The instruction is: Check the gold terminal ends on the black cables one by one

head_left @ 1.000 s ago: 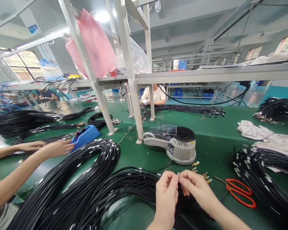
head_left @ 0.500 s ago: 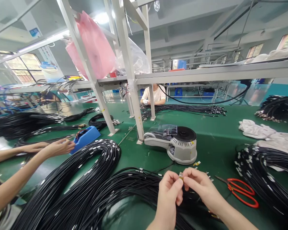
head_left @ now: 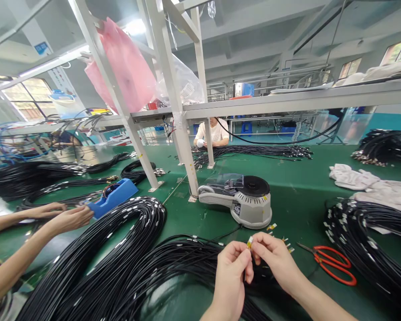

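Observation:
Between both hands is a small cable end point(head_left: 249, 242), silvery at the tip with yellow tape around it. My left hand point(head_left: 232, 272) pinches it between thumb and fingers. From the other side my right hand point(head_left: 276, 258) closes its thumb and fingertips against the same end. Below the hands lies a bundle of black cables point(head_left: 183, 252) with white labels; the held cable's run is hidden by my fingers. Just beyond the hands stands a grey round tape dispenser point(head_left: 252, 211). Scissors with red handles point(head_left: 336, 263) lie to the right of my right hand.
A co-worker's hands point(head_left: 68, 218) are at a blue tape dispenser point(head_left: 115, 196) on the left. Coiled cables point(head_left: 143, 209) and another coil point(head_left: 357, 240) flank me. White gloves point(head_left: 354, 178) lie at right. Shelf posts point(head_left: 183, 147) rise from the green table; another person point(head_left: 217, 131) sits beyond.
The cable end has turned slightly between my fingers, so more yellow tape shows. The co-worker's hand at left has drawn back a little, and the view has shifted slightly.

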`<state>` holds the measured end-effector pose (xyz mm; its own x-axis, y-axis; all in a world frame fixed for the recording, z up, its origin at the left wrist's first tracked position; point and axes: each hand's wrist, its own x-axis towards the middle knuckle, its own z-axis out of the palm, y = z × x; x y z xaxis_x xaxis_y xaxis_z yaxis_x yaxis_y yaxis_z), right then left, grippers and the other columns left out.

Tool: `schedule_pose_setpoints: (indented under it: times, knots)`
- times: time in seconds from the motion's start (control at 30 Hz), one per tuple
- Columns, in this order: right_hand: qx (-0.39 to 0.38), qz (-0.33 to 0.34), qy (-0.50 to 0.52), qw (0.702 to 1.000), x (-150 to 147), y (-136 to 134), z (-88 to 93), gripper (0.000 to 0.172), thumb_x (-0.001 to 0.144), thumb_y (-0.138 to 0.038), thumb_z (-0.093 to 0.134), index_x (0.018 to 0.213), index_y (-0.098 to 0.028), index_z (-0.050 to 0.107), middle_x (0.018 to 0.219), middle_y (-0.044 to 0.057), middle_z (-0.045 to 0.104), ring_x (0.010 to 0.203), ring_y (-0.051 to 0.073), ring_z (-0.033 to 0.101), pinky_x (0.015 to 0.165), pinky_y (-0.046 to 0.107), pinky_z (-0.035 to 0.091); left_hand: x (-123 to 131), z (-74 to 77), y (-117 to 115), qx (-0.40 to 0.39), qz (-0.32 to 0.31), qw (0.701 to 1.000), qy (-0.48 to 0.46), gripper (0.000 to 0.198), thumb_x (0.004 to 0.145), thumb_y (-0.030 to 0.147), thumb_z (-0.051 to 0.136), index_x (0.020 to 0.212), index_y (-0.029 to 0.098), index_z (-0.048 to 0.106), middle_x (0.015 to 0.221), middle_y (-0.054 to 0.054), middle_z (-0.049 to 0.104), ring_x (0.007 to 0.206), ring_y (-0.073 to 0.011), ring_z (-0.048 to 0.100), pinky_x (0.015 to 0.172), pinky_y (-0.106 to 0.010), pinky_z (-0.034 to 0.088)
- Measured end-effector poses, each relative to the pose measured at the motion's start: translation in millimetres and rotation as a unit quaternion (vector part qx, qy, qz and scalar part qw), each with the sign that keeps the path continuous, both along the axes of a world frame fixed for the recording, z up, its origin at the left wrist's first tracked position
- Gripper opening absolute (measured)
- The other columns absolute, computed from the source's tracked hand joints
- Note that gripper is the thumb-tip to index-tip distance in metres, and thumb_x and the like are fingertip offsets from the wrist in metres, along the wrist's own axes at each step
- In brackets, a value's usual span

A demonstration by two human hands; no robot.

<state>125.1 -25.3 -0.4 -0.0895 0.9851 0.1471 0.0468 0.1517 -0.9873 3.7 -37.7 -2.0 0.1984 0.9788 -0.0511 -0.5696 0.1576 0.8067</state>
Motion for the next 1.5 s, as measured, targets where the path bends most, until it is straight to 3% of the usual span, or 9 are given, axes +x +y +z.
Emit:
schedule_pose_setpoints:
  times: [0.33, 0.6, 0.73, 0.8, 0.9, 1.1, 1.23, 1.4, 1.5]
  knots:
    - [0.005, 0.01, 0.021, 1.0, 2.9, -2.2, 0.0, 0.024, 0.078, -0.037, 0.057, 0.063, -0.017, 0.055, 0.049, -0.005, 0.047, 0.047, 0.011, 0.042, 0.05, 0.025, 0.035, -2.1, 1.3, -0.3, 0.028, -0.023, 0.998, 0.046, 0.027, 0.071, 0.035, 0.063, 0.061, 0.013, 0.052, 0.047, 0.005, 0.044, 0.035, -0.0022, 0.029, 0.036, -0.018, 0.017]
    - [0.067, 0.108, 0.008, 0.992, 11.1, -4.1, 9.7, 0.02, 0.077, -0.039, 0.058, 0.079, -0.02, 0.062, 0.078, 0.002, 0.051, 0.072, 0.018, 0.05, 0.066, 0.029, 0.041, -9.1, 3.5, 2.5, 0.002, -0.182, 0.981, 0.059, 0.03, 0.069, 0.039, 0.061, 0.06, 0.012, 0.054, 0.044, 0.004, 0.043, 0.03, -0.002, 0.026, 0.033, -0.02, 0.01]
    - [0.103, 0.092, -0.022, 0.99, 13.2, -5.7, 14.8, 0.025, 0.079, -0.039, 0.055, 0.066, -0.019, 0.054, 0.074, 0.002, 0.049, 0.07, 0.018, 0.047, 0.064, 0.029, 0.039, -10.9, 7.0, 1.6, 0.067, -0.185, 0.966, 0.166, 0.029, 0.075, 0.038, 0.05, 0.06, 0.014, 0.055, 0.047, 0.0, 0.047, 0.038, -0.0086, 0.039, 0.039, -0.021, 0.026]
    - [0.11, 0.053, -0.058, 0.991, 16.4, -4.0, 14.8, 0.026, 0.082, -0.038, 0.052, 0.064, -0.019, 0.05, 0.069, 0.001, 0.046, 0.064, 0.016, 0.044, 0.06, 0.028, 0.037, -14.2, 10.3, 1.6, 0.169, -0.115, 0.931, 0.302, 0.018, 0.073, 0.029, 0.052, 0.062, 0.016, 0.057, 0.058, -0.002, 0.053, 0.055, -0.0139, 0.048, 0.055, -0.025, 0.036]
    - [0.105, -0.004, -0.106, 0.989, 25.4, 0.6, 12.7, 0.028, 0.082, -0.037, 0.051, 0.062, -0.019, 0.049, 0.062, -0.002, 0.041, 0.058, 0.013, 0.038, 0.054, 0.026, 0.034, -20.4, 11.0, 3.1, 0.274, -0.068, 0.834, 0.474, 0.009, 0.068, 0.015, 0.052, 0.068, 0.02, 0.06, 0.065, -0.001, 0.057, 0.066, -0.0167, 0.048, 0.064, -0.026, 0.034]
    - [0.042, -0.047, 0.019, 0.998, 46.7, 21.3, 7.8, 0.027, 0.077, -0.039, 0.059, 0.093, -0.018, 0.059, 0.065, -0.001, 0.052, 0.063, 0.015, 0.048, 0.06, 0.028, 0.039, -13.0, -7.2, 3.5, 0.263, -0.073, 0.771, 0.575, 0.023, 0.072, 0.01, 0.042, 0.08, 0.022, 0.06, 0.062, -0.001, 0.058, 0.064, -0.0192, 0.052, 0.063, -0.028, 0.032]
    - [-0.012, -0.121, 0.15, 0.981, 51.9, 48.3, 7.2, 0.031, 0.074, -0.043, 0.061, 0.089, -0.016, 0.058, 0.058, -0.004, 0.048, 0.053, 0.013, 0.047, 0.054, 0.028, 0.04, -1.2, -16.1, -3.4, 0.296, -0.137, 0.704, 0.63, 0.028, 0.069, 0.01, 0.045, 0.092, 0.019, 0.059, 0.079, -0.008, 0.064, 0.075, -0.0243, 0.056, 0.066, -0.032, 0.035]
    - [-0.032, -0.128, 0.145, 0.981, 51.7, 72.8, 10.9, 0.036, 0.071, -0.047, 0.061, 0.081, -0.012, 0.061, 0.052, -0.003, 0.049, 0.045, 0.011, 0.046, 0.046, 0.026, 0.037, 0.9, -16.3, -8.6, 0.338, -0.212, 0.641, 0.656, 0.03, 0.067, 0.017, 0.054, 0.097, 0.018, 0.058, 0.099, -0.011, 0.06, 0.079, -0.026, 0.057, 0.065, -0.034, 0.037]
    - [-0.017, -0.158, 0.135, 0.978, 49.9, 81.0, 14.1, 0.034, 0.068, -0.047, 0.063, 0.071, -0.013, 0.06, 0.046, -0.005, 0.047, 0.041, 0.01, 0.043, 0.045, 0.025, 0.035, 8.1, -31.8, -11.3, 0.37, -0.232, 0.6, 0.67, 0.019, 0.065, 0.023, 0.062, 0.084, 0.018, 0.062, 0.092, -0.009, 0.061, 0.07, -0.0245, 0.058, 0.057, -0.031, 0.036]
